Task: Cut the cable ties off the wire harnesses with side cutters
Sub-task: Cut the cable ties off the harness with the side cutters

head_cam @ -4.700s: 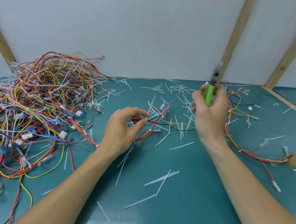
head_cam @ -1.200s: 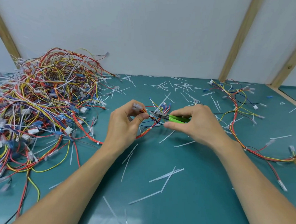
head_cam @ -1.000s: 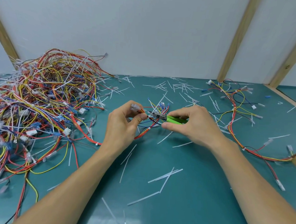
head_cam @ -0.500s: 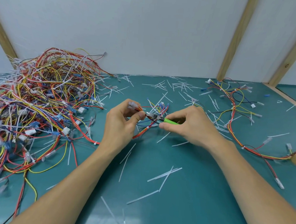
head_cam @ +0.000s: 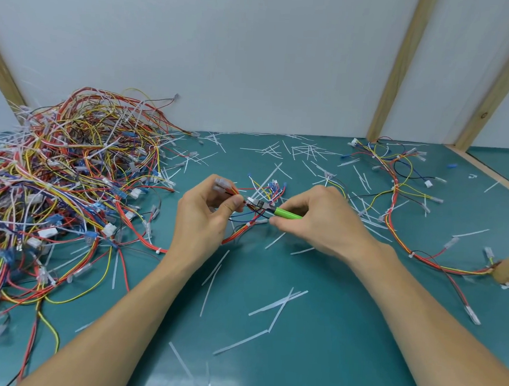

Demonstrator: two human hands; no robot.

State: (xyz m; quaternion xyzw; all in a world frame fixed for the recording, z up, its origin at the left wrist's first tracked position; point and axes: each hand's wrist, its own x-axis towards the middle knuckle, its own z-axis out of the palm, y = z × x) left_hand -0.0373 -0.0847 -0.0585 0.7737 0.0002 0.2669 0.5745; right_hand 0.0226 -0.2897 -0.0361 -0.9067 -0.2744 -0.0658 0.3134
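Cut tie strips (head_cam: 278,303) lie scattered on near teal surface (head_cam: 310,362). Mid-surface: left hand (head_cam: 203,216) pinches wire harness (head_cam: 245,227) near its connector end; right hand (head_cam: 320,221) grips green-handled side cutters (head_cam: 276,210), tip at the harness just beside left thumb. Far left: large harness pile (head_cam: 67,179). Far right: loose harnesses (head_cam: 398,184).

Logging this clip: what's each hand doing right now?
Left hand: pinches the wire harness.
Right hand: grips the side cutters.
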